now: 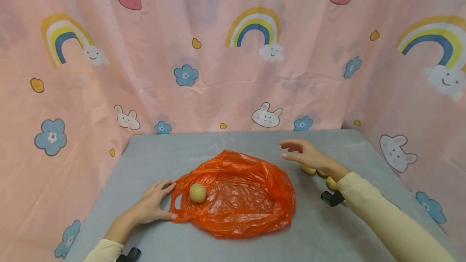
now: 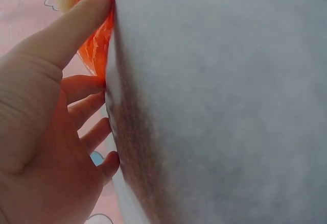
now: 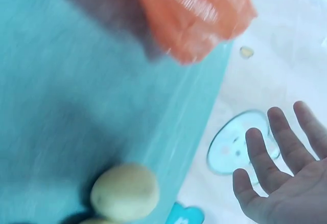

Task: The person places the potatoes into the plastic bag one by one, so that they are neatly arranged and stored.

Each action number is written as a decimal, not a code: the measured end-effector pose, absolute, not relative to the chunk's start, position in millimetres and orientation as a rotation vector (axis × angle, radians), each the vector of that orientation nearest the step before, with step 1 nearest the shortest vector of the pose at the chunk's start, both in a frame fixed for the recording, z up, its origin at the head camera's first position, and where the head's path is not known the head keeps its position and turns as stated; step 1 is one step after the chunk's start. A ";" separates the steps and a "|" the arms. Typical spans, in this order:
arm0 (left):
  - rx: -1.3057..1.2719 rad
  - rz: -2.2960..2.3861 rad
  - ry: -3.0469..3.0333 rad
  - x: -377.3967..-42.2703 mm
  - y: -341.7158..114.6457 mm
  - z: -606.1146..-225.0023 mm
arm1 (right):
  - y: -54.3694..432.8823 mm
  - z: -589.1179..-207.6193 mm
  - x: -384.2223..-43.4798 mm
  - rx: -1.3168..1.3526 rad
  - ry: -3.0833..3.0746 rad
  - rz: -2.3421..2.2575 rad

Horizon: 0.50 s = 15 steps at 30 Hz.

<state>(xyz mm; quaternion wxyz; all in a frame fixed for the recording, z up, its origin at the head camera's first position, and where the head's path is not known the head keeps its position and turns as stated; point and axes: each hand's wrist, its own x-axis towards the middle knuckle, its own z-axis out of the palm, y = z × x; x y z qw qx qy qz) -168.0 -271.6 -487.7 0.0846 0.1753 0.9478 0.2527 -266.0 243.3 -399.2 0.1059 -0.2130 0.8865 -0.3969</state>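
Note:
An orange plastic bag (image 1: 240, 217) lies spread on the table with its mouth wide. Inside, by the handle loop at its left end, sits a round pale-yellow fruit or potato (image 1: 198, 193). My left hand (image 1: 153, 203) rests at that end, thumb and fingers spread. In the left wrist view, the thumb (image 2: 76, 25) and a fingertip touch the bag edge. My right hand (image 1: 307, 157) hovers past the bag's right end, fingers loosely extended and holding nothing. Under and behind it lie more round yellow pieces (image 1: 308, 169), one plain in the right wrist view (image 3: 125, 192).
The grey tabletop (image 1: 164, 153) ends at a pink curtain (image 1: 218, 100) printed with rainbows, rabbits and flowers, which hangs behind and along both sides. Dark wrist devices (image 1: 332, 198) show near both sleeves.

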 end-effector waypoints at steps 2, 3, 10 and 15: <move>0.521 0.754 2.826 -168.0 -271.9 -488.4 | 251.3 -402.0 -267.7 -0.634 2.617 -1.146; 0.522 0.754 2.824 -167.8 -271.9 -488.7 | 255.0 -403.2 -268.4 -0.637 2.621 -1.133; 0.494 0.747 2.810 -166.6 -271.6 -489.4 | 282.9 -413.6 -272.3 -0.636 2.617 -1.069; 0.498 0.757 2.815 -167.0 -270.9 -485.8 | 298.5 -417.9 -274.7 -0.565 2.624 -1.006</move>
